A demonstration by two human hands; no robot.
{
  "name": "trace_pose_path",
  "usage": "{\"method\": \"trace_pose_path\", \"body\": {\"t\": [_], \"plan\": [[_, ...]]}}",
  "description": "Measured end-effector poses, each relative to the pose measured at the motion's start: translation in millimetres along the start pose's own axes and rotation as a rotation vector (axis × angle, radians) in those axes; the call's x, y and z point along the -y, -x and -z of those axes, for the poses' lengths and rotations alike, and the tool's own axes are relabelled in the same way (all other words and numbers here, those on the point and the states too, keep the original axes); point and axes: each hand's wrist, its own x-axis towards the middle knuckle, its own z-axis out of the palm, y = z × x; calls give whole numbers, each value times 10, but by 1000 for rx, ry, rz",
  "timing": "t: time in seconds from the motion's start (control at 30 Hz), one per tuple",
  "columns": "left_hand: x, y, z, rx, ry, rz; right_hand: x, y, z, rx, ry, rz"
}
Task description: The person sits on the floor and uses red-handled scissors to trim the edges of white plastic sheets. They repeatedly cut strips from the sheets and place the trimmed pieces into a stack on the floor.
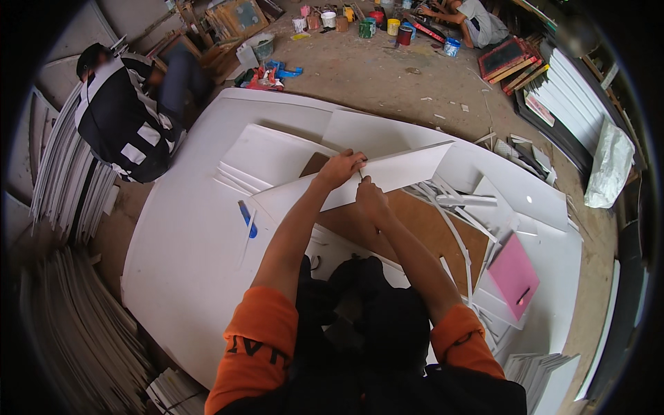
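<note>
A long white board [411, 168] is tilted across the work surface in front of me. My left hand [342, 170] is closed on its upper edge, fingers bent over it. Just nearer to me, my right hand [373, 199] is in a fist against the same board. A thin tip shows above this fist, but what it belongs to is hidden. Beneath lies a brown board [443, 232], partly covered by the white one. To the left, a blue-handled cutter [247, 220] rests beside a narrow white strip. White panels [273, 153] lie beyond my left hand.
White offcut strips [465, 200] are heaped at right, near a pink board [513, 273] with a small dark item on it. One person [124, 114] sits at far left; another [481, 24] crouches at the back right. Paint pots [393, 28] stand on the far floor.
</note>
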Motion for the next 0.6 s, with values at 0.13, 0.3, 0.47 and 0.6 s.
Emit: {"method": "trace_pose_path", "body": {"t": [0.13, 0.3, 0.47, 0.6], "plan": [[-67, 5, 35, 37, -24, 36, -42, -100, -39, -20, -5, -21], [-85, 2, -17, 37, -104, 108, -57, -42, -10, 7, -13, -15], [-31, 33, -16, 33, -117, 111, -86, 221, 14, 19, 28, 31], [-55, 9, -15, 52, -105, 62, -113, 228, 17, -1, 109, 35]]}}
